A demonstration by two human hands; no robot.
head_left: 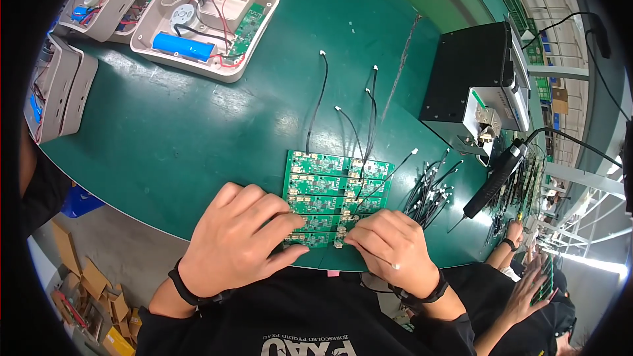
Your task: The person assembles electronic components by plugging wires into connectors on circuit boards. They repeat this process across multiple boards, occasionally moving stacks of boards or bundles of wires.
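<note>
A green circuit board panel [315, 184], divided into several small boards with white sockets, lies flat at the table's near edge. Over its lower left edge rests my left hand [241, 237]; its thumb and index finger are apart, and their tips touch the panel. At the panel's lower right corner, my right hand [393, 245] pinches with thumb and index finger beside a row of sockets. What is between those fingertips is hidden or too small to make out. Several black cables [324, 92] with white plugs run from the panel across the table.
Loose black cables [428, 191] are heaped right of the panel. A black-handled tool [494, 181] and a black boxy machine [461, 79] stand beyond. Back left is an open beige housing [254, 43] with a blue battery; others are stacked beside it. A co-worker's hand [526, 290] holds a green board at right.
</note>
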